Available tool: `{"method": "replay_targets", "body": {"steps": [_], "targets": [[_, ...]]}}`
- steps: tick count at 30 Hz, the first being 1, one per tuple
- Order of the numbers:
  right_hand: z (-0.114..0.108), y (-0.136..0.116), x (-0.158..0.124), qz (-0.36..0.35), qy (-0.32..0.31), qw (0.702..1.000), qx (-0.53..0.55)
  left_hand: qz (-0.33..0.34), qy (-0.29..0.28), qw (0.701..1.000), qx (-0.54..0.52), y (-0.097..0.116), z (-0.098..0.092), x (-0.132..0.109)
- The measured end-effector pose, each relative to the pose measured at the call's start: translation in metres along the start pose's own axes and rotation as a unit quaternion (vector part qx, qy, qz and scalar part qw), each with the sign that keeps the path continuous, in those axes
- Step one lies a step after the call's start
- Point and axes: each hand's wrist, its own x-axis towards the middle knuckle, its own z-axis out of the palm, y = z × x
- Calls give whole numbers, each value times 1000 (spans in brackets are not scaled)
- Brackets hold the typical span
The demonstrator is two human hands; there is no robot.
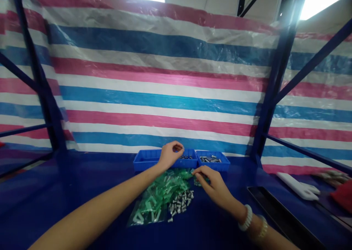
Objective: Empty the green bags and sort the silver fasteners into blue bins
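My left hand (169,155) is raised over a blue tray (148,165), thumb and forefinger pinched together. A tiny glint shows at its fingertips, too small to name. Small metal parts (187,157) lie in the right half of that tray. My right hand (211,180) is lower, its fingers closed in a pinch beside the heap of green-tinted plastic bags (162,193); what they hold is too small to make out. White pieces show inside the bags. Just in front of the right hand's side of the heap lies a loose pile of silvery metal fittings (181,202).
A smaller blue tray (224,165) with metal pieces (210,158) adjoins the first one. On the right lie a black flat tray or device (283,217) and a white object (297,186) with a cable. Blue metal posts (271,81) and a striped sheet (165,101) enclose the blue tabletop (104,191).
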Motion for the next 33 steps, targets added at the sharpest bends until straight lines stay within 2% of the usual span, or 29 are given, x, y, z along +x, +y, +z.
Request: {"method": "replay_targets", "body": {"steps": [2,5,9,13,17,23,27,33], "targets": [[-2,3,0,-21,-19,999,-45,-9,-1,1000,23,-13,3,8],[-2,4,0,-32,-64,994,-85,7,2,999,50,-19,-3,-9],[-2,2,-2,-55,-134,981,-125,70,-20,995,67,-6,-21,-53],[-2,2,-4,-46,-141,979,-139,137,-23,988,66,14,-33,-86],[2,1,-6,-38,-153,976,-151,149,-17,987,48,25,-36,-100],[9,2,-8,-37,-168,968,-184,145,-22,989,21,32,-39,-105],[4,-3,-7,-32,-152,976,-155,128,-32,991,8,36,-37,-109],[-1,-29,-4,-2,-91,995,39,79,-83,993,-39,42,-29,-119]]}}
